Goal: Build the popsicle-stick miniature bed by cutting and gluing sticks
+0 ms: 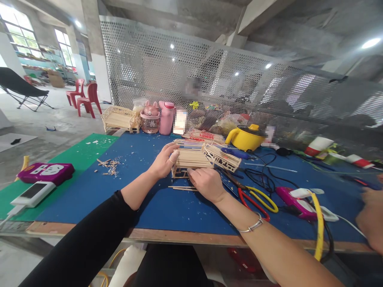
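A small model built of thin wooden sticks (193, 158), with a slatted deck and lattice sides, rests on the blue table mat. Wrapped round its left end is my left hand (164, 161), thumb and fingers gripping the frame. My right hand (206, 183) is closed at the model's front side, its fingertips against the lower frame; whatever they pinch is hidden. Loose sticks (182, 187) lie on the mat just in front. To the right are scissors (251, 199) with red and yellow handles and a blue-handled tool (235, 153).
A second stick model (121, 118) stands at the back left beside pink bottles (166, 117). Wood scraps (109, 166) lie at left. A yellow pot (245, 137), black cables and a purple-and-white device (299, 201) occupy the right. Another person's hand (371, 215) shows at far right.
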